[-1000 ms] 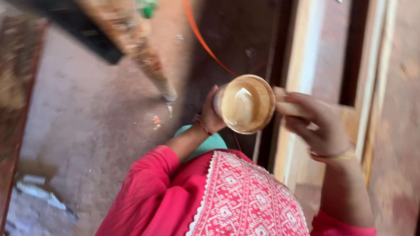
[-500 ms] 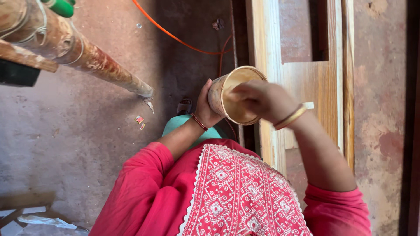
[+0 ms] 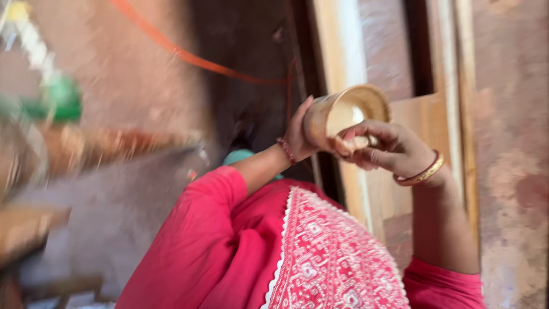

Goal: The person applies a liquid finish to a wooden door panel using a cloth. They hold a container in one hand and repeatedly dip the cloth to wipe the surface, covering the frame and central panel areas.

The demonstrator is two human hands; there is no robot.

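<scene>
Two hands hold one round, tan cup [image 3: 343,114]: left hand [image 3: 300,134] grips its side, right hand [image 3: 389,150] fingers curl over its rim.

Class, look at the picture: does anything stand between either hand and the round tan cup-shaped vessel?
Nothing visible does. The left hand grips the round tan cup-shaped vessel from outside, and the right hand touches its open rim, fingers curled there.

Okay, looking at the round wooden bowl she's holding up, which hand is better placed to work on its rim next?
Probably the right hand: its fingers already lie on the rim of the bowl, while the left hand grips its side.
</scene>
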